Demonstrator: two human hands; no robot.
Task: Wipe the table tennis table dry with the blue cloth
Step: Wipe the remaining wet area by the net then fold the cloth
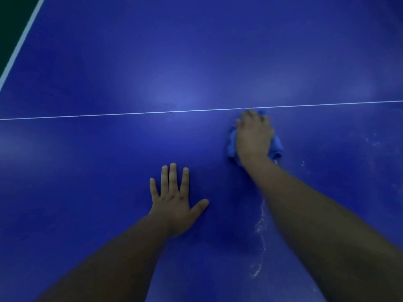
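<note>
The blue table tennis table [109, 73] fills the head view, crossed by a thin white centre line [109, 115]. My right hand [254, 134] presses flat on the bunched blue cloth [276, 148] just below that line; the cloth shows at both sides of the hand and beyond the fingertips. My left hand [174, 199] lies flat on the table with fingers spread, nearer to me and to the left of the cloth. A trail of water droplets [260, 232] runs along the surface beside my right forearm.
The table's white edge line [20, 43] runs diagonally at the top left, with dark green floor [13, 16] beyond it. More faint water streaks [370, 144] lie to the right of the cloth.
</note>
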